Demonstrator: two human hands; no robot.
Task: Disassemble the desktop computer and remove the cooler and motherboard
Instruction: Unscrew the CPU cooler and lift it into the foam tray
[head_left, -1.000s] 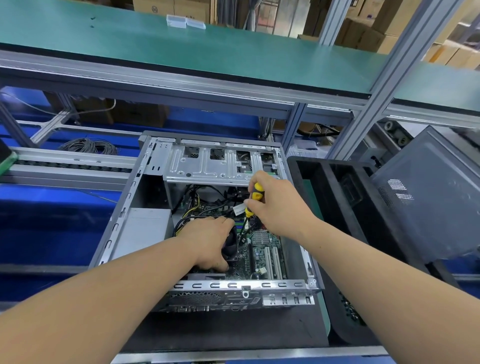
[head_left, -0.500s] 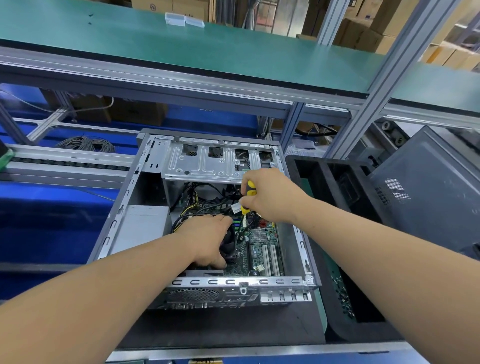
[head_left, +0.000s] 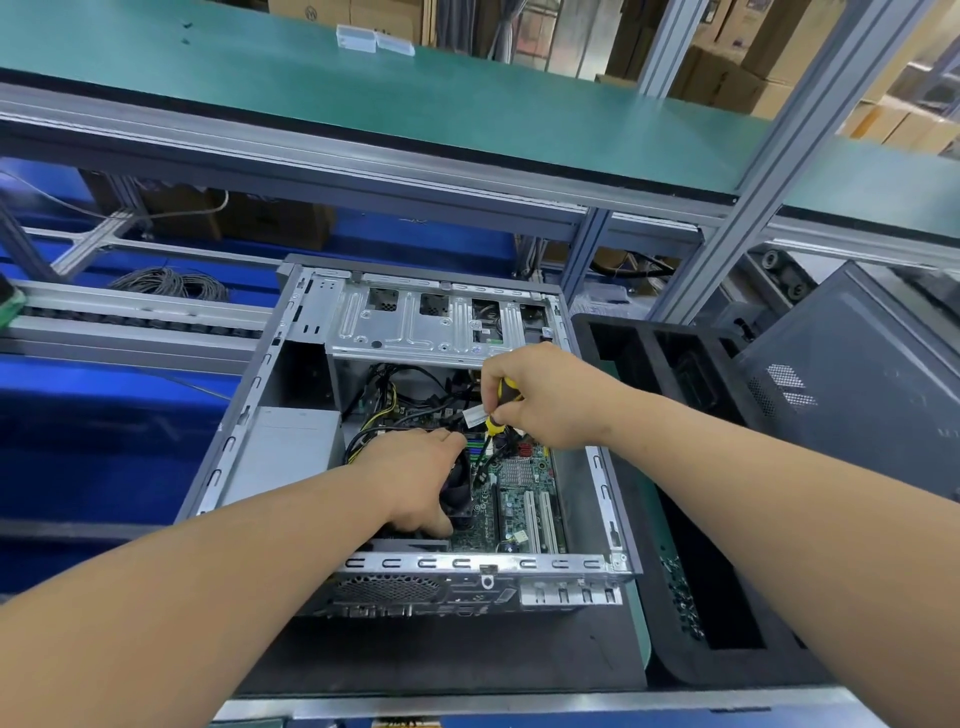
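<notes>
An open grey desktop case (head_left: 244, 421) lies on its side in front of me. Inside, the green motherboard (head_left: 524, 499) shows at the right, with white slots and a small heatsink. My left hand (head_left: 415, 478) rests on top of the black cooler fan (head_left: 460, 493), fingers curled over it and hiding most of it. My right hand (head_left: 545, 395) grips a yellow-and-black screwdriver (head_left: 501, 402), held upright with its shaft pointing down beside the cooler. Black and yellow cables (head_left: 384, 415) bunch behind the cooler.
A silver drive cage (head_left: 415, 327) spans the case's far end; a grey power supply (head_left: 291, 452) fills its left side. A black foam tray (head_left: 691, 597) with loose screws sits to the right, and a dark side panel (head_left: 857, 379) leans beyond it. A green shelf (head_left: 415, 98) hangs overhead.
My right hand has turned slightly on the screwdriver and stayed over the same spot. My left hand has kept its place on the cooler. The view has shifted a little.
</notes>
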